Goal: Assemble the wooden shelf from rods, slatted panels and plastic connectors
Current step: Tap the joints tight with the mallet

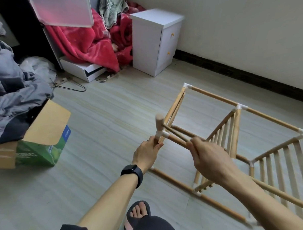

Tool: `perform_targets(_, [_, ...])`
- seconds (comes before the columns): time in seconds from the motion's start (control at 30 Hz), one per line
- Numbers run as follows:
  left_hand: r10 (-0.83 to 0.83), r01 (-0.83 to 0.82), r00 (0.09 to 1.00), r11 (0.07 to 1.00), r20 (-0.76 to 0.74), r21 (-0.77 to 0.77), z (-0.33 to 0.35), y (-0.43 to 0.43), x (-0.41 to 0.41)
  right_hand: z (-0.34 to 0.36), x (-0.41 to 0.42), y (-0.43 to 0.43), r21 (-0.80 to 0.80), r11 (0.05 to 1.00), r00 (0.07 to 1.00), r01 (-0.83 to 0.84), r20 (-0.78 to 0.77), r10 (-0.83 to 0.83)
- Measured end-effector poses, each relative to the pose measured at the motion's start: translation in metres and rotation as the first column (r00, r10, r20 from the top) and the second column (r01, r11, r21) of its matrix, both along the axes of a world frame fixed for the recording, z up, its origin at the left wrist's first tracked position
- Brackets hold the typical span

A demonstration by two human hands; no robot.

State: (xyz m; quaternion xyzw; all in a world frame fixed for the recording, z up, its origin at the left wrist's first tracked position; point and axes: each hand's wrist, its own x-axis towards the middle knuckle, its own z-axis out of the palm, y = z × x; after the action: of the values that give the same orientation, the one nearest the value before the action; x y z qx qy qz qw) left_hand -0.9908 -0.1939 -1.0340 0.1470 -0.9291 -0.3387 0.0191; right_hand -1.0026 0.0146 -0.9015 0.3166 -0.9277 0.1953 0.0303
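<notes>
At nine o'clock in the view lay a heap of grey clothing (14,80). Just at its five o'clock stood an open cardboard box (45,135) with green printed sides. Toward eleven o'clock a red blanket (86,43) spilled over a white shoebox (84,70). A wire hanger (72,87) lay on the floor (113,116) at the shoebox's seven o'clock. At twelve o'clock a white bedside cabinet (151,42) stood near the wall (230,26).

Near the centre was the left hand (147,153), with a dark watch (132,172) on its wrist. Its fingers and thumb were curled round a corner of the shelf frame (215,98), just under a white corner connector (162,134). A short stub rod (159,121), blurred, stuck out of that connector toward twelve o'clock. At the connector's four o'clock the right hand (212,161) gripped the rod (175,139) running out of it. The fingers were closed round the rod, though blur hid how each finger lay.

The frame lay on its side on the floor, filling the view from centre to four o'clock, its rods joined by white connectors. One slatted panel (222,136) stood on edge at the right hand's one o'clock. A second slatted panel (283,163) stood at three o'clock. At six o'clock a foot in a dark sandal (138,211) rested on the floor.
</notes>
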Motion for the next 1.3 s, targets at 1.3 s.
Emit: perform_targets(1.3, [-0.023, 0.020, 0.999, 0.995, 0.034, 0.096, 0.002, -0.002, -0.006, -0.013, -0.005, 0.005, -0.062, 0.998, 0.999, 0.009, -0.031, -0.011])
